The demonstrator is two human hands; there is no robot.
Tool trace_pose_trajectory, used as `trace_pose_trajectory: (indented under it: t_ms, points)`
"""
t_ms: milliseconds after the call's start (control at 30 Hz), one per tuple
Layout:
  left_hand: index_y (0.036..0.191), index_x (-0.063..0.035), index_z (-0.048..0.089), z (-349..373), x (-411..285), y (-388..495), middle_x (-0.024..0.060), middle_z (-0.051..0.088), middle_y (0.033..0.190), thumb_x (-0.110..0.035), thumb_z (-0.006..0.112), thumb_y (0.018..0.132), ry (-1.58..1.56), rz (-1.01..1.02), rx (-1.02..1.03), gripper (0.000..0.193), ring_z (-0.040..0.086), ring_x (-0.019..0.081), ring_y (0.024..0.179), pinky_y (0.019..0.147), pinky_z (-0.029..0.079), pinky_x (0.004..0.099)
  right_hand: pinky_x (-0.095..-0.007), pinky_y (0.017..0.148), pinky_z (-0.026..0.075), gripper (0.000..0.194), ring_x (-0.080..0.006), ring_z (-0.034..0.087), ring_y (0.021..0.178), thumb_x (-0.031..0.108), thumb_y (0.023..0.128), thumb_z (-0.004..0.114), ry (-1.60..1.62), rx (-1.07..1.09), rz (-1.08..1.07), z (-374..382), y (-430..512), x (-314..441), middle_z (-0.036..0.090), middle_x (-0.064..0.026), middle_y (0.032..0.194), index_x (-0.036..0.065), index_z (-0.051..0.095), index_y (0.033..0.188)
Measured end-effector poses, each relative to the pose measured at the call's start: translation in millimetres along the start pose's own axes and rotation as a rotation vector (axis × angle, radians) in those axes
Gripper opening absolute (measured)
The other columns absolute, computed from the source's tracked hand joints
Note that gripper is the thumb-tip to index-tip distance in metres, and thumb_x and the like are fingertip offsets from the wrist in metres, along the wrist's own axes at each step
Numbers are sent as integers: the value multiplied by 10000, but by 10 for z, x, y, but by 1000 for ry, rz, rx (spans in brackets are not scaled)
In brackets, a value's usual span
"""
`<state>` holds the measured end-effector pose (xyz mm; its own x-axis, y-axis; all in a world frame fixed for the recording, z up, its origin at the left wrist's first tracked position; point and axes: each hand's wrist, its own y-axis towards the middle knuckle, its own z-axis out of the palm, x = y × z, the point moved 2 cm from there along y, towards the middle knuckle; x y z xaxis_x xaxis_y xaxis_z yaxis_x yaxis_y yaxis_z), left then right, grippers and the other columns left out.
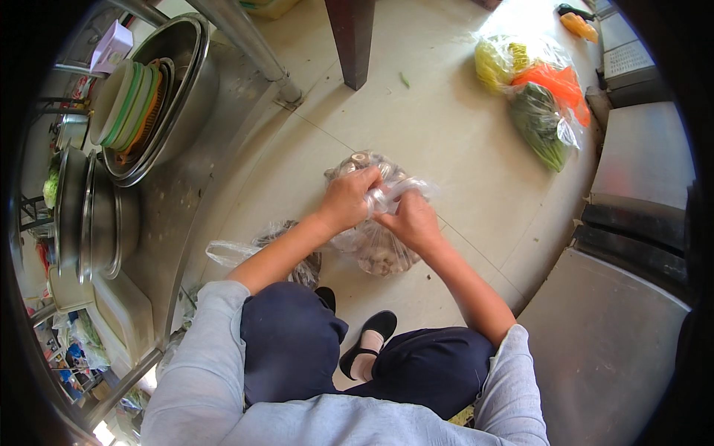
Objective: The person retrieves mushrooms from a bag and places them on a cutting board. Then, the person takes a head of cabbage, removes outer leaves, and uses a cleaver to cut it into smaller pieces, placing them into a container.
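Both hands grip the bunched top of a clear plastic bag of mushrooms (385,257) above the tiled floor. My left hand (350,199) pinches the twisted plastic on its left side, and my right hand (411,218) holds it on the right, close to the other. Whitish mushrooms show through the plastic below the hands, and more mushrooms with stems (361,160) show just beyond them; whether these lie in the same bag I cannot tell. Partly behind my left forearm, another clear bag with dark contents (305,270) rests on the floor.
At the upper right, plastic bags of green vegetables (538,125) lie on the floor beside an orange-red bag (549,81). A steel table (195,195) on the left bears nested metal basins (203,83) and colanders. A dark table leg (351,44) stands ahead. Metal cabinets (625,334) line the right.
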<state>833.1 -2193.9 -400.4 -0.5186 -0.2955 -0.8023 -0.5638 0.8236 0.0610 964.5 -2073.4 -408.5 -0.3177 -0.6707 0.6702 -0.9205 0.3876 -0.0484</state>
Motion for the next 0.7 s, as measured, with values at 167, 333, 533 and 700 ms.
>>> trace_pose_trajectory:
  t_ms: [167,333,533,700]
  points:
    - [964,-91,615,-305,162,23,130,691,850,-88,634,920,-80,-186,-341,48,692,300,803,719,532,405,-480,639,502,185,-403,647,743,102,877,682,53,-192,110,-146,46,-104,634,-158,789,90,568,1022]
    - [1005,-86,640,-471,236,0,87,700,915,-60,682,865,-53,-301,-293,148,697,265,893,779,539,371,-399,677,522,181,-303,651,756,22,890,645,51,-318,-35,-498,32,-89,655,-124,851,93,643,1057]
    - [1099,-75,671,-592,-231,42,101,630,1224,-34,684,813,-37,99,-150,290,625,261,1131,952,499,389,-375,720,526,173,-277,639,899,-7,868,678,7,-385,-97,-638,39,60,628,-95,921,48,655,1030]
    - [1148,-28,639,-706,-345,128,100,640,1206,-34,619,899,-537,-73,116,250,617,208,1128,989,498,363,-332,731,496,94,-226,587,846,7,888,687,365,-241,-104,-597,42,41,589,-90,903,7,645,973]
